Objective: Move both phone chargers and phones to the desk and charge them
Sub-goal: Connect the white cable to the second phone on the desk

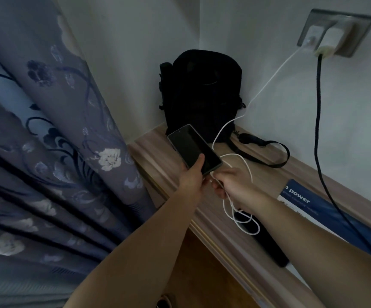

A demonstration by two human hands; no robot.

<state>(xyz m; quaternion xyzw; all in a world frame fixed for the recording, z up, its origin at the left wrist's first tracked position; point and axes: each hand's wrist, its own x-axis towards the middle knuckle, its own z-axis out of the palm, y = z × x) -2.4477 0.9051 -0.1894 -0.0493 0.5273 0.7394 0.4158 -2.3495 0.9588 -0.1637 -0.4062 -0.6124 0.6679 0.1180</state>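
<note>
Left hand (191, 176) clamps the phone (194, 150) by its lower edges (rigid, smooth, likely slippery). Right hand (231, 185), touching it, pinches the limp white cable (269, 78) at the plug, the best purchase.

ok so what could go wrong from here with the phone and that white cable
1. The white cable is still plugged in at the wall socket; carrying the phone away could yank it taut.
2. The left hand has only an end grip on the phone, so a hard pull by the right hand at the plug might make it slip.
3. Slack loops near the black backpack strap could snag.
</note>
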